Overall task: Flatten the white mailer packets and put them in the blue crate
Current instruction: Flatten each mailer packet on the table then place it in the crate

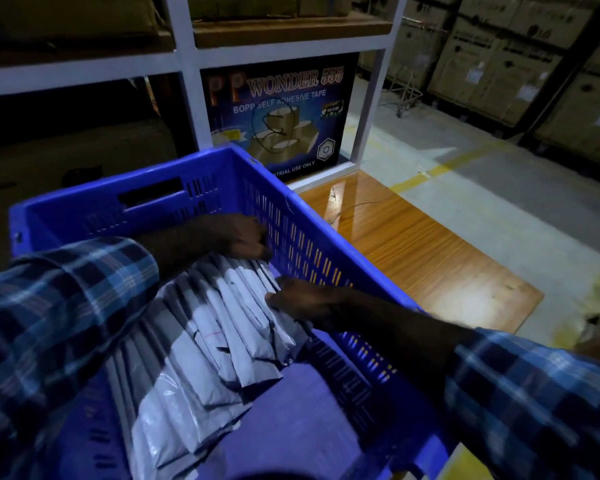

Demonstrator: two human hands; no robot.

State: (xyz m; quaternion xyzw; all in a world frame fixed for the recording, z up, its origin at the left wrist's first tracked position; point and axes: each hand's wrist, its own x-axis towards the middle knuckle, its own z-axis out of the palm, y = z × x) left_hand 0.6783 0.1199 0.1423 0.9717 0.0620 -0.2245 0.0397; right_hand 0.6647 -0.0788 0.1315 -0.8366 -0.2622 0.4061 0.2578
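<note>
Both hands are inside the blue crate (326, 237) at the far end of the row of white mailer packets (201, 327): the left hand (238, 239) has its fingers curled down onto the top edges of the end packets, and the right hand (302, 299) pinches those packets from the near side, though the exact finger contact is too dark to confirm. The packets stand on edge, leaning and overlapping. Releasing the end support could probably let the slick row topple or fan out, and uneven pressure may crease packets rather than flatten them.

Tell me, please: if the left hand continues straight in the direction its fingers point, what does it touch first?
Most likely the slotted long wall of the blue crate. The left hand points at it over the white mailer packets, though depth is hard to judge.
</note>
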